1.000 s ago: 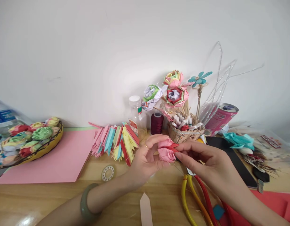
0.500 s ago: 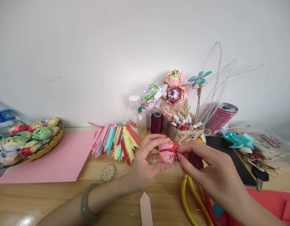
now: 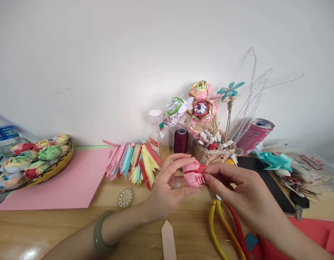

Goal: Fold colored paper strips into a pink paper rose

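A folded pink paper flower (image 3: 194, 179) with a red paper piece (image 3: 200, 169) at its right side is held above the table between both hands. My left hand (image 3: 169, 184), with a ring and a bangle, grips the flower between thumb and fingers from the left. My right hand (image 3: 237, 187) pinches the flower's right end at the red paper; its fingertips partly hide that end. Pliers with yellow and red handles (image 3: 216, 227) lie beneath my right hand. A pale pink pointed paper strip (image 3: 168, 240) rests at the front of the table.
Behind the hands are a bundle of folded paper strips (image 3: 129, 162), a clear bottle (image 3: 159, 133), a maroon thread spool (image 3: 181, 141) and a basket of paper flowers (image 3: 212, 156). A tape roll (image 3: 125, 198) lies left; a black phone-like slab (image 3: 267, 184) lies right.
My right hand has shifted slightly, uncovering more of the pliers beneath it. The flower stays held between both hands in nearly the same place.
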Tool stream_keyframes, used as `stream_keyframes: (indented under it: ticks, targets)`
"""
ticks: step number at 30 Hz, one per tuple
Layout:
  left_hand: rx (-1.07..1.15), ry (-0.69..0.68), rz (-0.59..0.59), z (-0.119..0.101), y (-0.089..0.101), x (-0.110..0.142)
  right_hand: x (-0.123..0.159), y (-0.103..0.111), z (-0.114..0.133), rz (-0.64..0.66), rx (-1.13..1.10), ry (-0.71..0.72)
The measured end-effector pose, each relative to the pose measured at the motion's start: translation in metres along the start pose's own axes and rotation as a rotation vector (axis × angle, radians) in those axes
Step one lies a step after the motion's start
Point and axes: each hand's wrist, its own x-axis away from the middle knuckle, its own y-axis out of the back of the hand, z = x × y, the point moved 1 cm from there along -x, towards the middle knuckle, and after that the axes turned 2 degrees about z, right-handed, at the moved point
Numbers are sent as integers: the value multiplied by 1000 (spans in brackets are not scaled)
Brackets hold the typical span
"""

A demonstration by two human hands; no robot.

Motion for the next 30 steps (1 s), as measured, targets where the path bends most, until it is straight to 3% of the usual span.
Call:
stream_keyframes:
  ticks: [5, 8, 14, 25, 30]
  targets:
    - [16, 33, -11, -1, -1, 0, 4, -5, 0, -183, 219, 199]
    - [15, 36, -8, -1, -1, 0, 5, -7, 0, -226, 295, 225]
    - [4, 68, -1, -1, -2, 1, 6, -8, -1, -226, 358, 246]
    - [-75, 98, 14, -1, -2, 2, 7, -7, -6, -139, 468, 153]
    - [-77, 76, 7, -2, -2, 1, 3, -3, -2, -85, 218, 96]
